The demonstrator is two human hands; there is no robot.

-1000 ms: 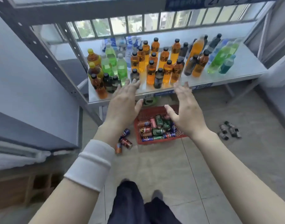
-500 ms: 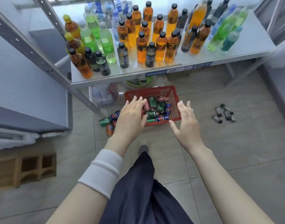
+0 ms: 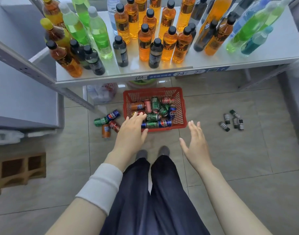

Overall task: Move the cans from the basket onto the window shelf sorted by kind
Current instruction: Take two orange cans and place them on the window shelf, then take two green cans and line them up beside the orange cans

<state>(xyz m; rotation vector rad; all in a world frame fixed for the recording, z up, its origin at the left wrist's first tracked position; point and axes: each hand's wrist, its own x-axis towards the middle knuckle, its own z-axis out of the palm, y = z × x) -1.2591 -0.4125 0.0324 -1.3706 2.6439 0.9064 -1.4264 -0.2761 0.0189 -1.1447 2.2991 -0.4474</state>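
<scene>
cans point(image 3: 155, 112) are piled in the basket point(image 3: 183, 106), below the shelf point(image 3: 247, 53) | left hand point(image 3: 131, 133) is spread flat over the basket's near-left corner, nothing gripped | right hand point(image 3: 197, 145) is held open, empty, near its near-right corner

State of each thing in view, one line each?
basket: on the floor, part full.
cans in basket: lying jumbled, kinds mixed.
loose cans: four, lying left of basket.
bottles: upright, capped, on shelf.
left hand: open, empty, over basket's near-left corner.
right hand: open, empty, near basket's right corner.
</scene>
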